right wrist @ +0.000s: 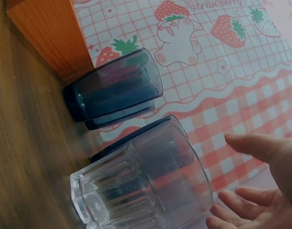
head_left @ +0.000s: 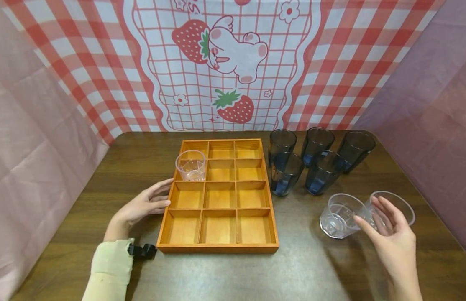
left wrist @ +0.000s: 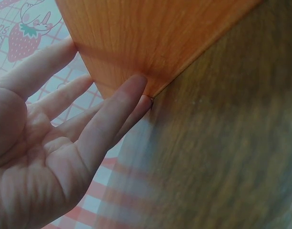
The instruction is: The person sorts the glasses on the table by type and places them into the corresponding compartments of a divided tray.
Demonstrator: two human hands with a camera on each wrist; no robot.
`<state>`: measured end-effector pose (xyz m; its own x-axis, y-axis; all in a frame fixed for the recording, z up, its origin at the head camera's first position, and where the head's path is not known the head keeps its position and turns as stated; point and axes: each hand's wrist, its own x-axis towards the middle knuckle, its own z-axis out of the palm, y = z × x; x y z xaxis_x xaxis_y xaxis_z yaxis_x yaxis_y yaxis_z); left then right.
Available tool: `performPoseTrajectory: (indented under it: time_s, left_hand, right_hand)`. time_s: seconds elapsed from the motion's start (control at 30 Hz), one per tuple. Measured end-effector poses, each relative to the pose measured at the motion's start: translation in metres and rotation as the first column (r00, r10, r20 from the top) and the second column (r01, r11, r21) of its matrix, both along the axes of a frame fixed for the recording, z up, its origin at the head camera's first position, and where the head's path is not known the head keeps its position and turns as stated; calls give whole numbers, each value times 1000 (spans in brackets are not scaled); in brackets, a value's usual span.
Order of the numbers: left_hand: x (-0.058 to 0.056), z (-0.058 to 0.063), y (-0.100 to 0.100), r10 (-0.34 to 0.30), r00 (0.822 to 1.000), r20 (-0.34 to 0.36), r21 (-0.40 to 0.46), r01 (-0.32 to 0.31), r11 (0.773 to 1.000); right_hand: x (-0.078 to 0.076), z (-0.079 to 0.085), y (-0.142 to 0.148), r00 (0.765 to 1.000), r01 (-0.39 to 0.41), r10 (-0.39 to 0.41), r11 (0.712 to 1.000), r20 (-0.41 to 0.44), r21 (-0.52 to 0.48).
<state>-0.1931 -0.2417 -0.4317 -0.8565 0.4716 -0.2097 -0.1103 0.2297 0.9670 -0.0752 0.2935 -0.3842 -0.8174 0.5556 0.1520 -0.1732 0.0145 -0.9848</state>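
My left hand (head_left: 146,202) rests its fingers against the left outer side of a wooden compartment tray (head_left: 218,248); the left wrist view shows the fingertips (left wrist: 135,85) at that wall. A clear plastic tumbler (head_left: 192,167) sits in the tray's left column, second row from the back. On the right, my right hand (head_left: 395,238) is beside two more clear tumblers, a nearer-left one (head_left: 336,221) and a right one (head_left: 404,209) partly hidden by the fingers. Thumb and fingers are spread apart. Whether they touch the right tumbler I cannot tell.
Several dark blue-grey glasses (head_left: 285,173) stand upright right of the tray, behind the clear tumblers. A red-and-white checked cloth (head_left: 233,108) hangs at the table's back edge, and pink cloth (head_left: 425,117) hangs along the sides. The dark wooden table (head_left: 300,267) carries everything.
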Motion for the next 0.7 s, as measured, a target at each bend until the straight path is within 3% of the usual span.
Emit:
performPoseTrajectory:
  time_s: [0.1,0.37,0.7]
  left_hand:
    - [0,0,0,-1,1000,1,0,1,1000]
    - [0,0,0,1,1000,11,1,-1,1000]
    - [0,-2,0,-9,1000,-2,-3,9,1000]
  right_hand:
    - [4,0,-3,998,64,-64,997,4,-33]
    - [14,-5,-7,989,138,-144,983,-37,-125]
    - [21,-19,-12,978,195,-203,972,-54,-129]
